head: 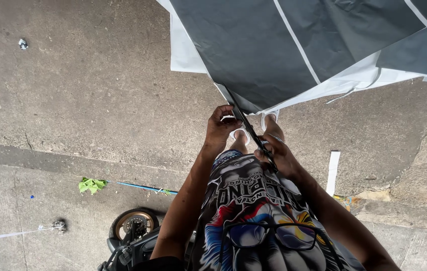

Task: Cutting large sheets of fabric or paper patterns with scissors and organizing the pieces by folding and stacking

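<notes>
Your left hand [219, 128], at the centre of the frame, curls its grip closed around the edge of the dark grey sheet [273, 45], right where the sheet narrows to a corner. Your right hand [281, 155], just lower and to the right, has its grip wrapped shut around a thin dark rod [251, 131].

The rod's long axis runs diagonally, from the sheet's lower corner near your left hand down and right into your right palm; its upper end points toward the upper left of the frame. The sheet, with thin white stripes and a white underside, spreads from that corner across the whole upper right of the frame, hanging above the concrete floor [83, 100].

To do this well, I would keep the rod lined up with the sheet's edge and hold the fabric taut between your hands, so nothing bunches at the corner. Mind your sandalled feet [268, 119] directly below, and the motorbike wheel [133, 223] at lower left.
</notes>
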